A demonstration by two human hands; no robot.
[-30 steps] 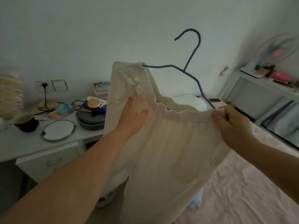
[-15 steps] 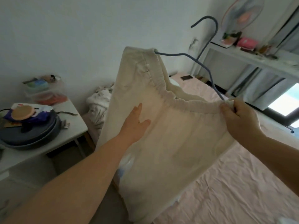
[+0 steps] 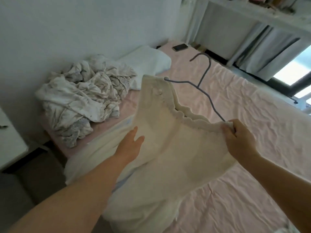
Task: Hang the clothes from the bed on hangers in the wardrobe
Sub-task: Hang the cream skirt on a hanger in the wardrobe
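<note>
Now cream garment (image 3: pixel 176 148) hangs on blue hanger (image 3: pixel 204 81), right hand (image 3: pixel 239 140) pinching.

Cream garment (image 3: pixel 168 148) on blue hanger (image 3: pixel 204 76), pink bedsheet (image 3: pixel 252 106), white pillow (image 3: pixel 148 63)

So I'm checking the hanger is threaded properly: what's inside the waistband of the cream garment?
The blue hanger runs into the cream garment at both ends; its hook and shoulders show, its lower part is covered by cloth.
</note>
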